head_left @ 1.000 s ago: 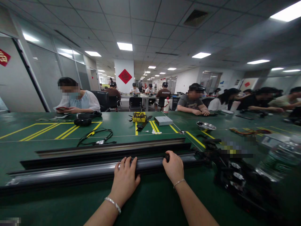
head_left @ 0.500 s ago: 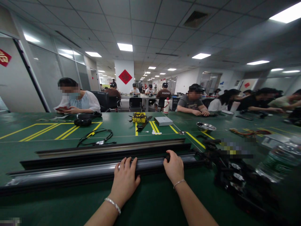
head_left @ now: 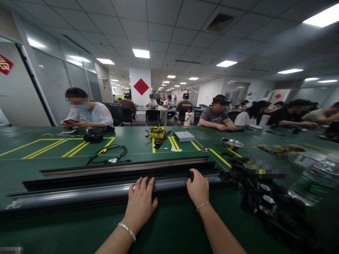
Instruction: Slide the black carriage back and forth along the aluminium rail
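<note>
A long black rail [head_left: 79, 195] with a shiny grey inner face lies across the green table in front of me. My left hand [head_left: 140, 201] rests on top of it near the middle, fingers spread and thumb apart. Further right, my right hand [head_left: 199, 190] is closed in a pinch on a small black piece [head_left: 191, 176] at the rail's surface. Most of that piece is hidden by my fingers, and its kind is unclear. Behind lie another black rail [head_left: 53, 183] and a thinner rail [head_left: 106, 169], roughly parallel.
Black mechanical parts [head_left: 265, 197] and a clear water bottle [head_left: 314, 181] stand at the right. Beyond the rails are a coiled black cable [head_left: 106, 155], a yellow box [head_left: 156, 132], a grey box [head_left: 184, 136] and a metal bowl [head_left: 232, 142]. Several people sit across the table.
My right hand has slid slightly to the right along the rail, together with the small black piece. My left hand and the rails look unmoved.
</note>
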### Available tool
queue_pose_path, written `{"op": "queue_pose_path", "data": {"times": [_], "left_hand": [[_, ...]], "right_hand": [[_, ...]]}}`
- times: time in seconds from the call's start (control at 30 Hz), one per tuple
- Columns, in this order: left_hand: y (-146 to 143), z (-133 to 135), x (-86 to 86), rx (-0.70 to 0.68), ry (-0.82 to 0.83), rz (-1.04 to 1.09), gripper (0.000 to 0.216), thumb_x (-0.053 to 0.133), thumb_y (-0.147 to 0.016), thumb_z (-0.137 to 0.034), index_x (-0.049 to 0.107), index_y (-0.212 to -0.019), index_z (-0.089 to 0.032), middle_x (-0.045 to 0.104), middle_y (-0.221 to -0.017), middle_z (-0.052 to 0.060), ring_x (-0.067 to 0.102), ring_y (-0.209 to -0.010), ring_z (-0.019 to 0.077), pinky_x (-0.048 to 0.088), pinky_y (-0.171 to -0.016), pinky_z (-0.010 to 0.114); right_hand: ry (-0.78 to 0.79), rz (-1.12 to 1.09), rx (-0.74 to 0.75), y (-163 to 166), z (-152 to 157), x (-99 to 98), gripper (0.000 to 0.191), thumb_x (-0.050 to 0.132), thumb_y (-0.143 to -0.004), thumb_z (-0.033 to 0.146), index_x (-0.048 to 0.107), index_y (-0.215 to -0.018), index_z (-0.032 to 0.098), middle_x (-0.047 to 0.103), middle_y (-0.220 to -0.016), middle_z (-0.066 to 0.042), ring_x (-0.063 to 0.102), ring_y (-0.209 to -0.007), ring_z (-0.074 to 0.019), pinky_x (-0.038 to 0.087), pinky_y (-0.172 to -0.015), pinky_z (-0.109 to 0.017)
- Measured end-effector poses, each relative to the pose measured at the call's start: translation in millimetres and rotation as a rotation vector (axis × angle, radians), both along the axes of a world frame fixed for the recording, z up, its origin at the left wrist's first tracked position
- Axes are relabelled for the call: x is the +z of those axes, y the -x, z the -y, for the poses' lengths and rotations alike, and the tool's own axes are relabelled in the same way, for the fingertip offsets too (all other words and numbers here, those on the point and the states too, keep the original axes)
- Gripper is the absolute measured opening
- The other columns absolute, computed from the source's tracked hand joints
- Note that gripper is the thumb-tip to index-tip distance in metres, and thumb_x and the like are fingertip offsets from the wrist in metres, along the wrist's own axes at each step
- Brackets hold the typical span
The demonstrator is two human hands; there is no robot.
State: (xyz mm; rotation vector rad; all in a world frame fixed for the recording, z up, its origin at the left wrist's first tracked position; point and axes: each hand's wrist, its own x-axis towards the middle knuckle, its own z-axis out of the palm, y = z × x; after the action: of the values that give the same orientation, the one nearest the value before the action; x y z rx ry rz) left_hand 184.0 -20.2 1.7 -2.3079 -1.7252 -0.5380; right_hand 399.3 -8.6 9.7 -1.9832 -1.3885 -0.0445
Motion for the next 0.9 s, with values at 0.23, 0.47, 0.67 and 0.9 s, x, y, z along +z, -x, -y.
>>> {"op": "queue_pose_path", "data": {"times": [0.23, 0.47, 0.67, 0.9], "left_hand": [[0, 0, -0.4, 0.001, 0.002, -0.002, 0.053, 0.050, -0.076, -0.033, 0.043, -0.128, -0.024, 0.047, -0.129, 0.009, 0.034, -0.123, 0.0270, 0.021, -0.102, 0.046], [-1, 1, 2.1, 0.010, 0.018, -0.013, 0.054, 0.049, -0.076, -0.033, 0.042, -0.129, -0.024, 0.047, -0.130, 0.009, 0.034, -0.123, 0.0267, 0.021, -0.102, 0.045], [-1, 0, -0.7, 0.003, 0.006, -0.009, 0.053, 0.049, -0.076, -0.034, 0.042, -0.128, -0.024, 0.047, -0.130, 0.010, 0.034, -0.123, 0.0270, 0.020, -0.102, 0.046], [0, 0, 0.7, -0.007, -0.011, -0.005, 0.053, 0.049, -0.076, -0.033, 0.043, -0.128, -0.024, 0.048, -0.129, 0.010, 0.035, -0.122, 0.0270, 0.021, -0.102, 0.046]], "right_hand": [[-0.022, 0.016, -0.015, -2, 0, -1.0, 0.037, 0.042, -0.072, 0.012, 0.054, -0.106, 0.019, 0.061, -0.110, -0.006, 0.050, -0.107, -0.0214, 0.023, -0.099, -0.042], [-0.071, 0.064, -0.050, -3, -1, -4.8, 0.040, 0.042, -0.072, 0.014, 0.051, -0.112, 0.017, 0.054, -0.120, -0.010, 0.040, -0.119, -0.0249, 0.025, -0.098, -0.042], [-0.136, 0.078, -0.199, -8, -1, -11.6, 0.034, 0.051, -0.067, 0.025, 0.053, -0.098, 0.013, 0.049, -0.122, -0.016, 0.031, -0.124, -0.0323, 0.024, -0.100, -0.044], [-0.096, 0.078, -0.190, -12, -1, -13.0, 0.029, 0.053, -0.068, 0.028, 0.054, -0.092, 0.012, 0.049, -0.121, -0.018, 0.031, -0.124, -0.0329, 0.025, -0.100, -0.045]]}}
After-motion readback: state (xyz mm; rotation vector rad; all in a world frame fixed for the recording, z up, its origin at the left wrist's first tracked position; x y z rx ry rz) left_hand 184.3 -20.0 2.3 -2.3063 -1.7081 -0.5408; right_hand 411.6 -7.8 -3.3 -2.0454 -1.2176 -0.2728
